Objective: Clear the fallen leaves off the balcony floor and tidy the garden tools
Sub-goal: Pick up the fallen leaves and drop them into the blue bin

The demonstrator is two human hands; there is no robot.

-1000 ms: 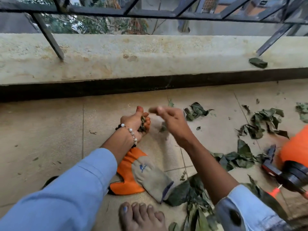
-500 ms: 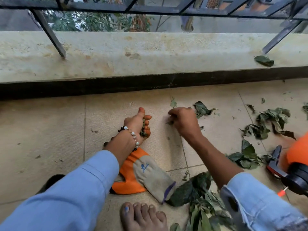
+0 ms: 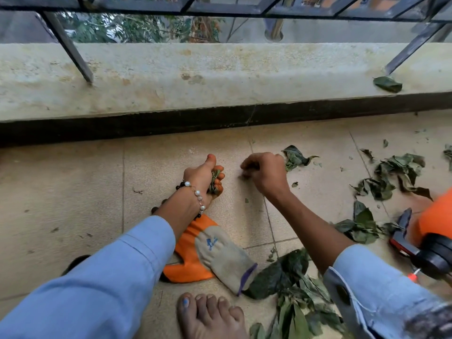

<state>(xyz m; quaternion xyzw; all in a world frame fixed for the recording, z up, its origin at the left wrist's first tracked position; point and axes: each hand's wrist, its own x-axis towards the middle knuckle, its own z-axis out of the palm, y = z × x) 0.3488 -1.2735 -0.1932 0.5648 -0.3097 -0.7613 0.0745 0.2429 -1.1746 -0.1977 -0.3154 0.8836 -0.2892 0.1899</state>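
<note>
**Leaves half gathered on a balcony floor**

Hands reach down to a tiled balcony floor (image 3: 73, 182), seen from above by the person crouching there. The left hand (image 3: 203, 177) is curled tight round a small wad of gathered leaves (image 3: 215, 178), thumb sticking up, a pearl bracelet (image 3: 195, 194) on its wrist. The right hand (image 3: 265, 171) hovers just to the right of it, fingers bent downward at a small scrap on the tile; whether it has pinched anything cannot be told.

By the look of things the job is partway through. The tiles to the left show only tiny specks, while the right side is littered. Four loose groups of leaves can be counted on the floor: one crumpled leaf (image 3: 294, 156) just beyond the right hand, a scatter (image 3: 396, 177) further right, a clump (image 3: 362, 225) near the right forearm, and a large pile (image 3: 291, 287) in the foreground by one bare foot (image 3: 210, 316). One more leaf (image 3: 387, 83) lies up on the concrete ledge (image 3: 220, 77) under the railing.

The tools seem untidied. One orange and grey work glove (image 3: 215, 258) lies flat under the left forearm. One pair of pruning shears (image 3: 403, 234) sits at the right edge, touching an orange and black object (image 3: 437, 238) only partly in view.
</note>
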